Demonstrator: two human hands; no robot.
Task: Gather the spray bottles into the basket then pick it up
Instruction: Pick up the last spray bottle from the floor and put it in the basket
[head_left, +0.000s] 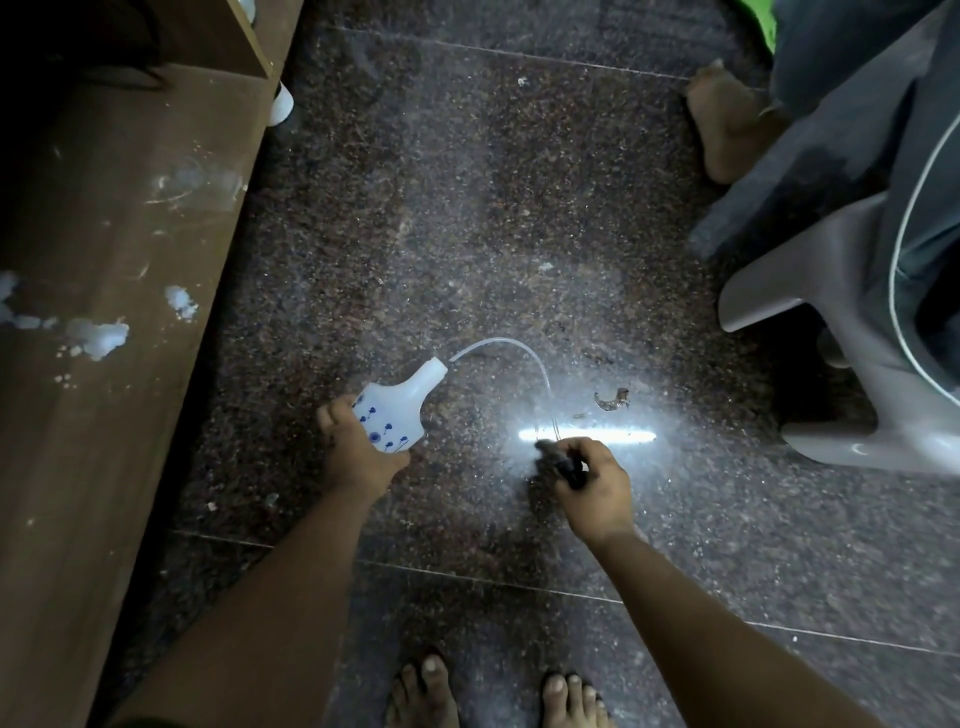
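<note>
Spray bottle in left hand grip; right hand clamped around its black sprayer head.

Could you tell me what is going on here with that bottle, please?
A person standing barefoot on the dark speckled stone floor holds a white plastic spray bottle with blue flower prints in the left hand. The right hand grips the dark spray head, which is off the bottle; its thin clear tube still curves into the neck. No basket is in view. A grey plastic chair stands to the right.
</note>
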